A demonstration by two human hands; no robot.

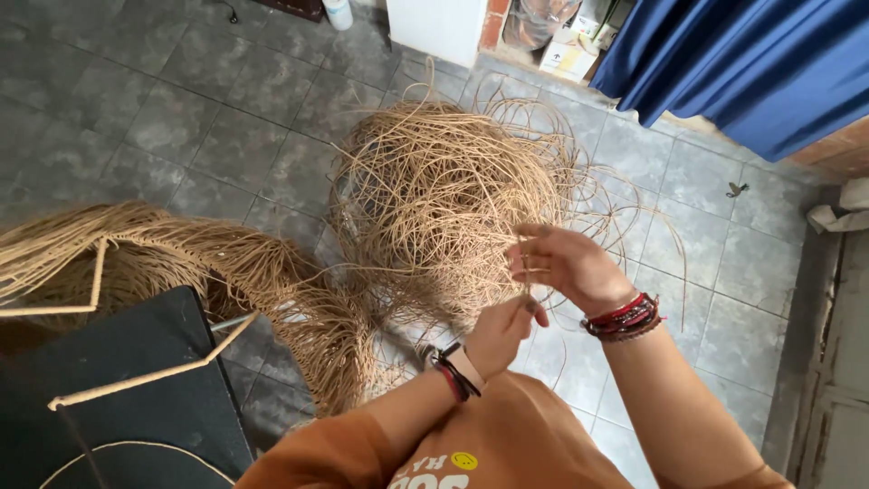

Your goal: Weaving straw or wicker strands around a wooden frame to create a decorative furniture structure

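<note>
A big tangled heap of tan wicker strands (434,190) lies on the grey tiled floor in front of me. My right hand (563,265) reaches into its near edge, fingers curled round a few thin strands. Just below it, my left hand (500,331) pinches the same strands between thumb and fingers. The right wrist carries red and dark bracelets, the left a watch and a band. Orange sleeves cover both my arms.
At the left, a woven wicker piece with long loose strands (272,290) drapes over a black frame wrapped in cord (136,380). A blue curtain (751,63) hangs at the upper right, boxes (568,54) beside it. A wooden door (837,362) stands at the right edge.
</note>
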